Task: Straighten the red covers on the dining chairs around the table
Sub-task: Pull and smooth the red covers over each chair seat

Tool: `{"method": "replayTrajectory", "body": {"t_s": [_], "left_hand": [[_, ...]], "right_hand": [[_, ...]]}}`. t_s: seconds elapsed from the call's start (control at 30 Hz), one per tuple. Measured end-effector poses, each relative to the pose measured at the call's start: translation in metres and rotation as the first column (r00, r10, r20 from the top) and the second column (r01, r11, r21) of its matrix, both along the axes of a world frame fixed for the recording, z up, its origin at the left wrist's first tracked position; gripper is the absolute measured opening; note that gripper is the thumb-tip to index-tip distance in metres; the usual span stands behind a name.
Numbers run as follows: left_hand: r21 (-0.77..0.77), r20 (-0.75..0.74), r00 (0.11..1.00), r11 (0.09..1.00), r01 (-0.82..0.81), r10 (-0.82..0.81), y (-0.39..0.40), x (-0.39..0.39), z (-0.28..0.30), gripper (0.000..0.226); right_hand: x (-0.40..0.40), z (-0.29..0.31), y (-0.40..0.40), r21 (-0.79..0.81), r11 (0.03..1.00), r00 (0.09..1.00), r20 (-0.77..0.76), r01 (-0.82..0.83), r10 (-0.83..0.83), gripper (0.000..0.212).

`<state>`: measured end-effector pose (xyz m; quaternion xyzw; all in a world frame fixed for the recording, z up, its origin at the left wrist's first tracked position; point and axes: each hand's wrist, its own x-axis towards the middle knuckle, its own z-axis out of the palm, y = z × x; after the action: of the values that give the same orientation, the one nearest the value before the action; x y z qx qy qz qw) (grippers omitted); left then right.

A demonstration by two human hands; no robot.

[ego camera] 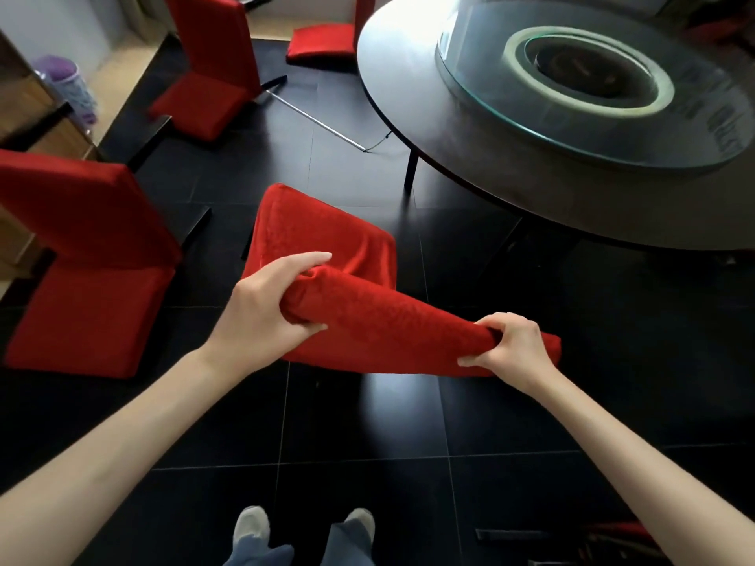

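A chair with a loose red cover [359, 316] stands right in front of me, its back towards me. My left hand [273, 304] grips the bunched cloth at the left top corner of the chair back. At the right top corner my right hand [512, 347] pinches the cloth. The cover's seat part [302, 226] shows folds running down from my left hand. Two more red-covered chairs stand to the left, one near [81, 255] and one farther back [208, 71]. A fourth red seat [320, 42] is at the table's far side.
A round dark dining table [408, 100] with a glass turntable [592, 104] fills the upper right. A thin metal rod [318, 122] lies on the black tiled floor. Wooden furniture and a purple-topped container [67, 87] stand at the left. My shoes [253, 529] show below.
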<state>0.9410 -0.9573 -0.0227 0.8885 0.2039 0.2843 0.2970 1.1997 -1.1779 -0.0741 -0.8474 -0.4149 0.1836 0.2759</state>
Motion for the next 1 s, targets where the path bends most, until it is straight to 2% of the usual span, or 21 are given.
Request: {"method": "replayTrajectory", "body": {"t_s": [0.13,0.23,0.33,0.43,0.53,0.63,0.83,1.0], "left_hand": [[0.041,-0.159,0.987,0.999,0.018,-0.012,0.007,-0.014,0.019,0.08],[0.122,-0.332,0.942,0.992,-0.012,0.052,0.01,-0.019,0.031,0.082],[0.229,-0.423,0.894,0.972,-0.052,0.147,0.013,-0.021,0.035,0.084],[0.405,-0.426,0.876,0.913,-0.037,0.225,0.013,-0.023,0.032,0.079],[0.518,-0.368,0.901,0.856,-0.006,0.229,0.015,-0.027,0.028,0.066],[0.533,-0.32,0.926,0.846,0.0,0.201,0.02,-0.034,0.028,0.06],[0.544,-0.318,0.943,0.834,0.094,0.101,0.015,-0.04,0.033,0.059],[0.512,-0.29,0.955,0.853,0.102,0.06,0.014,-0.045,0.032,0.058]], "right_hand": [[-0.017,0.005,0.018,0.023,1.0,1.0,0.003,0.001,-0.001,0.037],[-0.034,0.009,0.032,0.028,1.0,1.0,0.001,0.011,-0.011,0.038],[-0.048,0.013,0.042,0.039,0.999,0.999,0.018,0.038,-0.039,0.039],[-0.061,0.016,0.047,0.046,0.997,0.997,0.03,0.066,-0.067,0.04],[-0.078,0.018,0.048,0.048,0.996,0.997,0.027,0.073,-0.074,0.038],[-0.095,0.018,0.042,0.054,0.994,0.996,0.009,0.092,-0.092,0.036],[-0.124,0.016,0.017,0.041,0.982,0.983,-0.008,0.183,-0.183,0.034],[-0.132,0.026,0.011,0.027,0.98,0.98,0.024,0.196,-0.196,0.033]]}}
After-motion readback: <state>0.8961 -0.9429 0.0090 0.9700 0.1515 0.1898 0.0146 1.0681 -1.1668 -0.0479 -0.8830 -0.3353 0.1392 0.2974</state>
